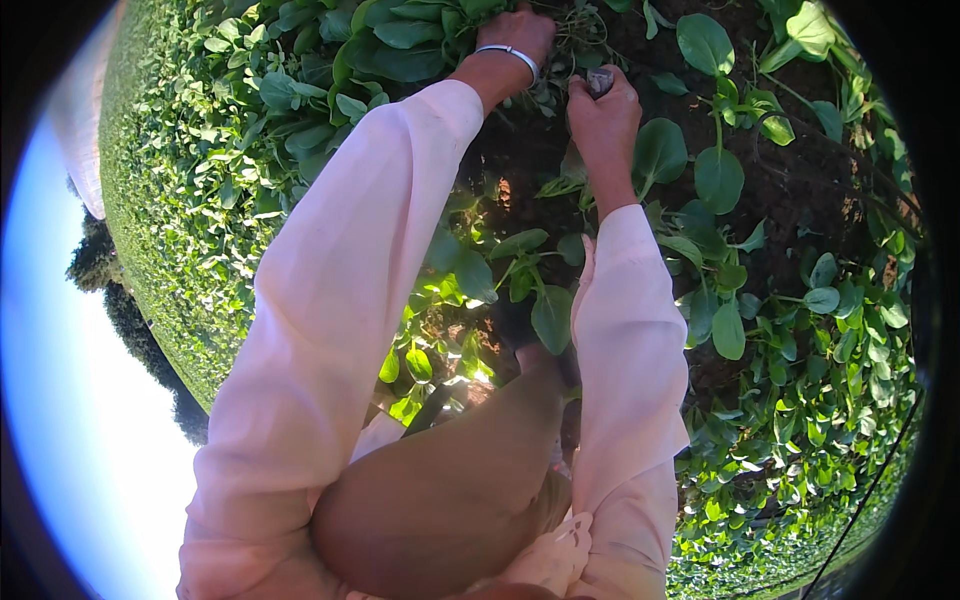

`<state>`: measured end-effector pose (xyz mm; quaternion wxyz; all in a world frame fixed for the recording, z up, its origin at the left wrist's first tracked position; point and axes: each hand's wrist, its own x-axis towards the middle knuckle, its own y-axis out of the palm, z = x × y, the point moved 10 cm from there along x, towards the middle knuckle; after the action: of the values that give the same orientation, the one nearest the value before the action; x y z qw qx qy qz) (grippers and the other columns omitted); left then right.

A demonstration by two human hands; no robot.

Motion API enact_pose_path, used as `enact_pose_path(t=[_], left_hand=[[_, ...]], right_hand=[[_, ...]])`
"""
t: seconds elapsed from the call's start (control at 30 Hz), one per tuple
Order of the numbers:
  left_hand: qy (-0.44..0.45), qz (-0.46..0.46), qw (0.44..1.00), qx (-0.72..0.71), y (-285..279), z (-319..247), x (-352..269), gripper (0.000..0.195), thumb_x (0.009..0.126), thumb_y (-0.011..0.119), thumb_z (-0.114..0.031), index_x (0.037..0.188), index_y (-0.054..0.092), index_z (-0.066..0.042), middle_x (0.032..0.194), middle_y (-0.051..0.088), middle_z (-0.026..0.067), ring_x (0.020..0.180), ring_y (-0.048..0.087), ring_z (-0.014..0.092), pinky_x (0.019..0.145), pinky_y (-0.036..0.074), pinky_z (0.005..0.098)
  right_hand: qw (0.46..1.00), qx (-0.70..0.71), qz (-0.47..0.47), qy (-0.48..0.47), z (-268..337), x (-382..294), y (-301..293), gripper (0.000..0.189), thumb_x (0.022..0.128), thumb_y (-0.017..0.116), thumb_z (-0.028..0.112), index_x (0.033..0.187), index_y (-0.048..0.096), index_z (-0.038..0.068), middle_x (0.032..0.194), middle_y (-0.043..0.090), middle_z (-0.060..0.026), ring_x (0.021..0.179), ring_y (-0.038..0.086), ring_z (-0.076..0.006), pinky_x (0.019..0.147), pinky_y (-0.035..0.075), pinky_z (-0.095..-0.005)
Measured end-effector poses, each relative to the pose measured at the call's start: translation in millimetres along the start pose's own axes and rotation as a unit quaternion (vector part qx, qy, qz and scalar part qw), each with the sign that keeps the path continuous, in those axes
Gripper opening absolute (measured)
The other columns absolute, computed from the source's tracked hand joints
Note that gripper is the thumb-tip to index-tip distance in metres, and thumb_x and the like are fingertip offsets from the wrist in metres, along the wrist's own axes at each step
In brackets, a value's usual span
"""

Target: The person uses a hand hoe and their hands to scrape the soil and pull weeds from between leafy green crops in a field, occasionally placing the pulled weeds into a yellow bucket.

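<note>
At the top edge, my left hand [517, 37], with a metal bangle [514, 51] at its wrist, reaches in beside a clump of broad green leaves [409, 34]. Thin-stemmed small plants [581, 34] lie against its right side; its fingertips are hidden, so its hold cannot be made out. Close by on the right, my right hand [609, 109] is closed around a hand tool, whose greyish handle end [599, 81] shows between thumb and fingers. The rest of the tool is mostly hidden. Dark soil [517, 142] lies below both hands.
Broad-leaved plants [718, 180] grow right of my right hand, and more [551, 319] stand between my forearms. Dense green crop [187, 172] spreads along the left. A thin dark line [862, 502] crosses the lower right. My bent knee [442, 495] is below.
</note>
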<state>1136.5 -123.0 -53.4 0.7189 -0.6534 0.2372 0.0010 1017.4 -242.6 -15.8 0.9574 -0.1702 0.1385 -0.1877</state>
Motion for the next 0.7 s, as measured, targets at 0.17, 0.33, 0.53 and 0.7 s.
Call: enact_pose_path(t=[0.17, 0.33, 0.53, 0.7], left_hand=[[0.119, -0.08, 0.987, -0.074, -14, 8, -38, 0.034, 0.077, 0.059, -0.006, 0.111, 0.055, -0.009, 0.11, 0.06, 0.0144, 0.092, 0.063, 0.033, 0.075, 0.053, 0.0427], [0.208, -0.108, 0.953, -0.193, -30, -7, -105, 0.044, 0.072, 0.06, 0.002, 0.113, 0.053, -0.01, 0.108, 0.059, 0.0106, 0.09, 0.061, 0.036, 0.074, 0.051, 0.0428], [0.208, 0.109, 0.89, -0.392, -14, -16, -178, 0.043, 0.063, 0.063, -0.002, 0.105, 0.063, -0.008, 0.11, 0.062, 0.0072, 0.089, 0.062, 0.034, 0.071, 0.049, 0.0417], [0.326, 0.053, 0.939, 0.093, -39, -46, -198, 0.046, 0.06, 0.073, -0.02, 0.105, 0.067, -0.014, 0.129, 0.056, -0.0036, 0.105, 0.057, 0.023, 0.085, 0.044, 0.0348]], right_hand=[[0.998, 0.042, 0.036, 0.026, -5, -44, -22, 0.018, 0.081, 0.066, 0.01, 0.084, 0.053, -0.001, 0.062, 0.055, -0.0107, 0.053, 0.05, -0.0189, 0.056, 0.045, -0.0326], [0.998, 0.044, 0.03, 0.017, -21, -79, -50, 0.018, 0.084, 0.064, 0.007, 0.081, 0.047, 0.0, 0.058, 0.045, -0.0078, 0.053, 0.036, -0.0145, 0.052, 0.039, -0.0298], [0.999, 0.031, 0.025, 0.001, -14, -85, -54, 0.018, 0.083, 0.064, 0.008, 0.081, 0.048, 0.001, 0.056, 0.047, -0.0091, 0.05, 0.037, -0.018, 0.051, 0.039, -0.0316], [0.999, 0.009, 0.025, -0.024, -7, -76, -48, 0.017, 0.083, 0.064, 0.007, 0.082, 0.048, 0.001, 0.057, 0.049, -0.012, 0.048, 0.039, -0.0244, 0.052, 0.041, -0.0339]])
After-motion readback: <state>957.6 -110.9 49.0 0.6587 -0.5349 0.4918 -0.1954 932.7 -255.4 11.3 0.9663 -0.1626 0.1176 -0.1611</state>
